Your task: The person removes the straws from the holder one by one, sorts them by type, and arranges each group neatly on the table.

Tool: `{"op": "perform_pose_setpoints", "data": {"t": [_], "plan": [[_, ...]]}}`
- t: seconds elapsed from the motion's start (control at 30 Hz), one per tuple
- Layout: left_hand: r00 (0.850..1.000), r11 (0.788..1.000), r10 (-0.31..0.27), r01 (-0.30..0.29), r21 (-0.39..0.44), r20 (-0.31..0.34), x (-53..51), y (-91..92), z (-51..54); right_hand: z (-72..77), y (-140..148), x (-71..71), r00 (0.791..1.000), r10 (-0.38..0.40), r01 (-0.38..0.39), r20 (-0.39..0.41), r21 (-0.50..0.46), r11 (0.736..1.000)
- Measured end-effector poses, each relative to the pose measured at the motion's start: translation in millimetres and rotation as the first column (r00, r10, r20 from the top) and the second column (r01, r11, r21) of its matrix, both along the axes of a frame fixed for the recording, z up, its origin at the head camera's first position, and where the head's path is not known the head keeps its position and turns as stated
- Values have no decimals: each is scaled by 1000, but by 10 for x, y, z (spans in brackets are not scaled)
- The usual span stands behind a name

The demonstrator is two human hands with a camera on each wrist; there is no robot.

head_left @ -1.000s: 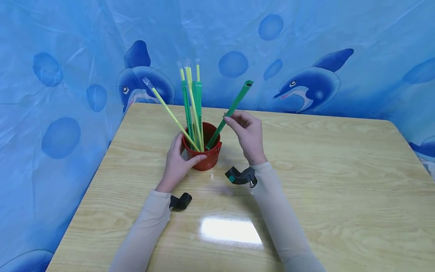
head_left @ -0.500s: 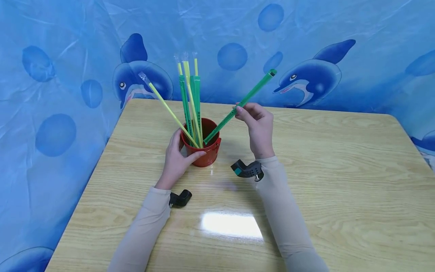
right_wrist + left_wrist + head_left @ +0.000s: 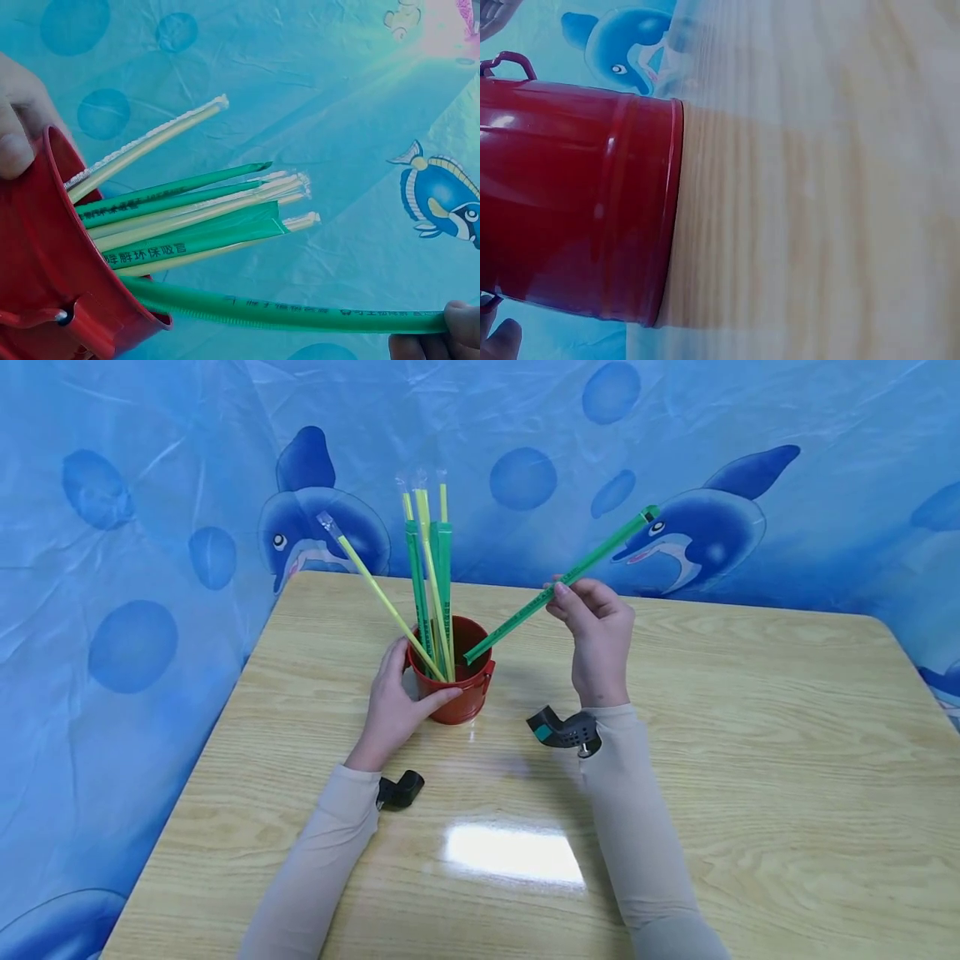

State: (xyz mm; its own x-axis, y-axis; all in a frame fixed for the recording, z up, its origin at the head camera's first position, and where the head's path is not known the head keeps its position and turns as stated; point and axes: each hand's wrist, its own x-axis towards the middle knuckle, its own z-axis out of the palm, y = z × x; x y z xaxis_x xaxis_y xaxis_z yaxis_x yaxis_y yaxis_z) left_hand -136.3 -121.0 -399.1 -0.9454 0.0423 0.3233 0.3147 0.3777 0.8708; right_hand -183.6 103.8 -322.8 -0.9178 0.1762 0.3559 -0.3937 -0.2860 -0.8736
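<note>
A red bucket stands on the table, with several yellow straws in clear wrap and green-wrapped straws leaning in it. My left hand grips the bucket's left side, its thumb along the front rim. To the right, my right hand pinches a green-wrapped straw around its middle; the straw slants, its lower end at the bucket's mouth. In the right wrist view this straw reaches from the bucket to the fingertips. The left wrist view shows the bucket's side close up.
The wooden table has its far edge behind the bucket, before a blue sheet printed with dolphins. Black wrist cameras sit on both sleeves, the left one and the right one low over the tabletop.
My right hand has moved right and slightly up with the green straw, which now tilts further over, its lower end higher at the bucket's mouth. My left hand still grips the bucket.
</note>
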Motion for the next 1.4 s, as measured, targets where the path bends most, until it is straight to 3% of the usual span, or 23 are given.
{"op": "perform_pose_setpoints", "data": {"t": [0.43, 0.53, 0.67, 0.8, 0.93, 1.07, 1.23, 1.4], "plan": [[998, 996, 7, -12, 94, 56, -17, 16, 46, 49, 97, -43, 1000, -10, 13, 27, -91, 996], [998, 996, 4, -10, 91, 63, -23, 14, 38, 45, 182, -46, 998, 5, 6, 65, -169, 986], [998, 996, -4, -1, 92, 63, -45, 18, 27, 15, 338, -58, 992, 46, -8, 117, -305, 952], [998, 995, -10, 4, 95, 65, -50, 31, 30, -66, 474, -58, 981, 100, -47, 165, -297, 954], [997, 993, -24, 16, 117, 67, -49, 44, 27, -227, 611, -36, 948, 180, -142, 262, -156, 977], [997, 989, -33, 23, 144, 70, -43, 48, 21, -408, 735, -36, 894, 243, -247, 376, -38, 968], [996, 988, -29, 16, 156, 84, -15, 32, 15, -578, 784, -60, 841, 277, -345, 465, 66, 936], [994, 985, -36, 18, 170, 107, 10, 18, 14, -727, 713, -73, 785, 270, -442, 557, 199, 874]]}}
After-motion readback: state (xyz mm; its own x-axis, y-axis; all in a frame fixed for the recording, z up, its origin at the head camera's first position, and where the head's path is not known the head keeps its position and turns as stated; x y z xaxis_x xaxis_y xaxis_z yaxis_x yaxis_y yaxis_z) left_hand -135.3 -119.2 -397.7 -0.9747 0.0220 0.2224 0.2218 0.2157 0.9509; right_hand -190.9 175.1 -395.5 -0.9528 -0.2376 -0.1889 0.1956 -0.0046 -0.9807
